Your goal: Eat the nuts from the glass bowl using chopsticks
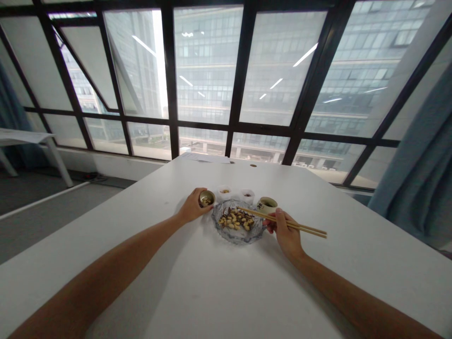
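My left hand is wrapped round a small cup, tilted so its inside shows, with a few pale bits at the bottom. My right hand grips a pair of wooden chopsticks, their tips over a clear glass bowl. In that bowl lie several pale, nut-like pieces mixed with thin dark reddish bits. Whether the chopstick tips pinch anything is too small to tell. Just behind my right hand stands a beige cup with dark lettering.
Behind the glass bowl are two small clear tubs, one with yellowish bits, the other with dark bits. Papers and two small brown discs lie at the far end of the white table. Windows and a blue curtain are beyond.
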The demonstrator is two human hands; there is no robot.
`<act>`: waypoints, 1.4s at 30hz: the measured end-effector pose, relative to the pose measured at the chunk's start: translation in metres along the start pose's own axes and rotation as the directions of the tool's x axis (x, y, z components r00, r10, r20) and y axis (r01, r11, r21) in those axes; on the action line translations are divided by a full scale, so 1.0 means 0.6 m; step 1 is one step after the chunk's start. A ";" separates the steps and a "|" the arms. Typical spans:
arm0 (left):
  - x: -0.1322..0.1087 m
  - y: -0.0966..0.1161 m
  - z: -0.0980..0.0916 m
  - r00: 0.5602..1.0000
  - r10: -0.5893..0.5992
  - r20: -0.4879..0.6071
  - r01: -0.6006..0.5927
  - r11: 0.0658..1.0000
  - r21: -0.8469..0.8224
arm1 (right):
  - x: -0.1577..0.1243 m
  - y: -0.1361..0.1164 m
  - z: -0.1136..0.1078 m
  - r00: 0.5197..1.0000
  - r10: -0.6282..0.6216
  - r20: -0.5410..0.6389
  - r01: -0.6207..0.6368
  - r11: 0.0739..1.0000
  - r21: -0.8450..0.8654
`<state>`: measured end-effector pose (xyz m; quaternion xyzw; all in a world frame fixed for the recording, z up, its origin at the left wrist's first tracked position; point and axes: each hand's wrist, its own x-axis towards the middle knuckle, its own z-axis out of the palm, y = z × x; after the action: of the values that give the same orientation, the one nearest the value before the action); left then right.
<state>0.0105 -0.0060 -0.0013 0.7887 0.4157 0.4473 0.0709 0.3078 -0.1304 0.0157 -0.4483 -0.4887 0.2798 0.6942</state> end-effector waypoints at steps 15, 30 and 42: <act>0.020 -0.002 -0.008 0.937 -0.346 0.044 0.347 0.937 -0.034 | 0.029 -0.016 -0.017 0.998 -0.059 -0.018 0.059 0.998 -0.004; 0.168 0.250 0.195 0.752 0.053 0.657 -0.281 0.927 0.247 | 0.159 -0.072 -0.162 0.992 -0.029 0.126 0.062 0.963 -0.263; 0.161 0.264 0.193 0.770 0.082 0.633 -0.304 0.919 0.251 | 0.153 -0.090 -0.160 0.987 -0.158 0.035 0.162 0.977 -0.138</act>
<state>0.2176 -0.0085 0.0694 0.9293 0.3563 0.0951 0.0172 0.4282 -0.1117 0.0916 -0.4520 -0.5500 0.1933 0.6752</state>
